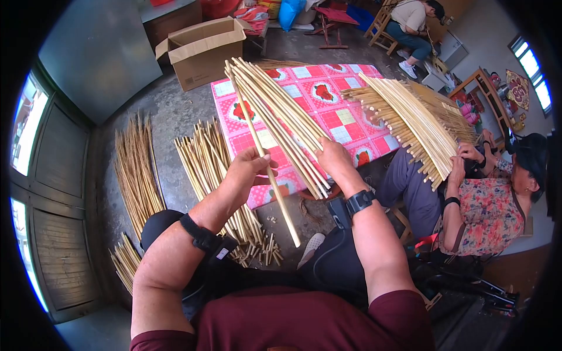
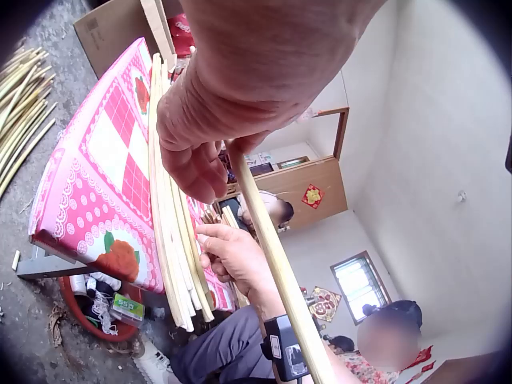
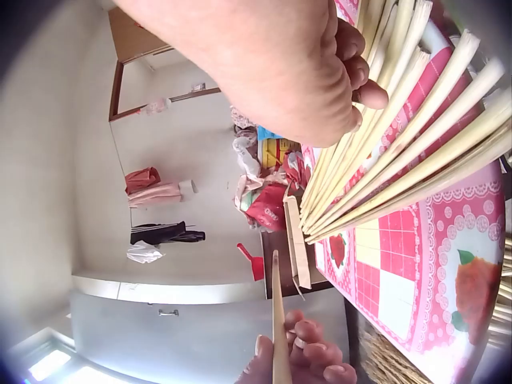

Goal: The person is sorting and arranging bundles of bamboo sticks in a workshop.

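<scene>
In the head view my left hand pinches one long, pale peeled stalk, held slantwise in front of the table's near edge. The same stalk runs down past the hand in the left wrist view. A loose bundle of similar stalks lies across the table, its near ends fanned out past the edge. My right hand is at the right side of this bundle, its curled fingers gripping stalks near their closer ends.
A pink patterned cloth covers the table. Sorted stalk piles stand on the floor at left, beyond them a cardboard box. A seated person at right handles a woven stalk mat. A red basin sits below the table.
</scene>
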Tool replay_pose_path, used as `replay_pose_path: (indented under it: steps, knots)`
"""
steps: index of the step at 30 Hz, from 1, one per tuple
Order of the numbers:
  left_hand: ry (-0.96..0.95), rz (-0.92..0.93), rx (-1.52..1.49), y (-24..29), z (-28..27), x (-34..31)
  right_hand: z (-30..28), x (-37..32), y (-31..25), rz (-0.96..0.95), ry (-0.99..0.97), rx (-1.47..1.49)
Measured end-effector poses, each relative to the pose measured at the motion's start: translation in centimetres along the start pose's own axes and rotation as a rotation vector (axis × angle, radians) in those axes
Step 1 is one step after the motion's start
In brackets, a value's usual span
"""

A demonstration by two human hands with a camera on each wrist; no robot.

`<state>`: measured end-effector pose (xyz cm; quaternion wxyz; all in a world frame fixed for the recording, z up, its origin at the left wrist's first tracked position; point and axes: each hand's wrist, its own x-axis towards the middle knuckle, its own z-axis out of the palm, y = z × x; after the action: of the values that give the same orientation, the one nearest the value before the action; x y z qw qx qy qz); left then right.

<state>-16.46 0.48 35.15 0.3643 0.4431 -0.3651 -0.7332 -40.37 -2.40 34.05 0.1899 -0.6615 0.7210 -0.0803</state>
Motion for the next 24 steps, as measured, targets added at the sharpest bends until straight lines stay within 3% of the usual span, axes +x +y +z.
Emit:
replay_pose_path:
  steps: [14, 17, 21, 24]
  knots:
    - [-0.006, -0.003, 0.022, -0.2, 0.2, -0.1, 0.4, 0.7, 1.9, 0.013, 0.051, 0.058]
    - [-0.011, -0.005, 0.021, -0.3, 0.1, 0.0, 0.8, 1.2, 2.5, -0.030, -0.166, 0.102]
    - [-0.017, 0.002, 0.019, -0.2, 0.2, -0.2, 0.4, 0.8, 2.0, -0.003, 0.092, 0.059]
    - [-0.014, 0.000, 0.025, -0.3, 0.2, -0.2, 0.6, 1.1, 2.3, 0.063, 0.018, -0.036]
